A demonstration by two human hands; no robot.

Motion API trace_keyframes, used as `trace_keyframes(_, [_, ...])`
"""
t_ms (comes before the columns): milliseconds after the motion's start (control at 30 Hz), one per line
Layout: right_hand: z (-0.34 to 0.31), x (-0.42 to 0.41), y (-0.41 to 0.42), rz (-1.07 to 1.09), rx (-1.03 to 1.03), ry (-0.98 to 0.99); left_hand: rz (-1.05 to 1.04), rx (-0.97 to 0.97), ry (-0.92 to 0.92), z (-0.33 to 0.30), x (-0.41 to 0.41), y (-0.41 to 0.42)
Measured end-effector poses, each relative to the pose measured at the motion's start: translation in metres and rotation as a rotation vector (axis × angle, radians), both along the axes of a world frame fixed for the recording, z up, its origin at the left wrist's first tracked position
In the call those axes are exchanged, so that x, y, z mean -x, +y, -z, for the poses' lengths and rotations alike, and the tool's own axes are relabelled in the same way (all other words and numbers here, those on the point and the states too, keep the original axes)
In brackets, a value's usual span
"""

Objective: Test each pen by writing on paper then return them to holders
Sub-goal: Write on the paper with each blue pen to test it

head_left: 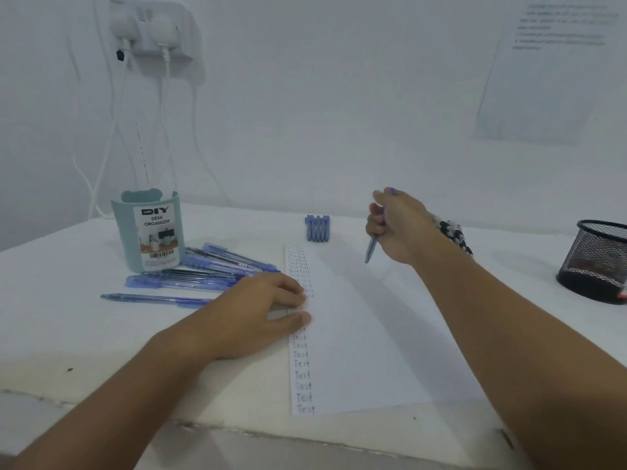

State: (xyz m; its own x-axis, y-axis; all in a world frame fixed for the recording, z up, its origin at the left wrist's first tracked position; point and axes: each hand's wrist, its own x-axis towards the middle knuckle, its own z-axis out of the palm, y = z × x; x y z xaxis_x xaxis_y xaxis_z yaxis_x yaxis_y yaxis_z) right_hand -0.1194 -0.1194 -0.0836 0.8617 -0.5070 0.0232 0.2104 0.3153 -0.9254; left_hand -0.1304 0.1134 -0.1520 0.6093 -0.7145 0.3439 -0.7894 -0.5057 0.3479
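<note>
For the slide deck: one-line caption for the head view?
Right hand holds a pen above the paper; left hand steadies the sheet.

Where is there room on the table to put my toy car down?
Bare table lies between the paper and the mesh holder, and near the front-left edge. It is crowded by the desk organizer, where loose pens lie.

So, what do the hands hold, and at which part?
The right hand grips a blue pen by its upper barrel. The left hand holds nothing; it presses the paper.
</note>
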Motion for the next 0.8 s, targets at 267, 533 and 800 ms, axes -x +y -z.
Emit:
trace_keyframes(267, [0.000, 0.012, 0.027, 0.039, 0.112, 0.004, 0.004, 0.019, -0.011, -0.002, 0.002, 0.006])
trace_keyframes(533, [0.030, 0.024, 0.028, -0.092, 0.310, 0.133, 0.001, 0.083, -0.002, 0.004, 0.000, 0.016])
trace_keyframes(800, [0.051, 0.042, 0.035, -0.326, 0.295, 0.049, -0.032, 0.090, -0.029, 0.005, 0.001, 0.018])
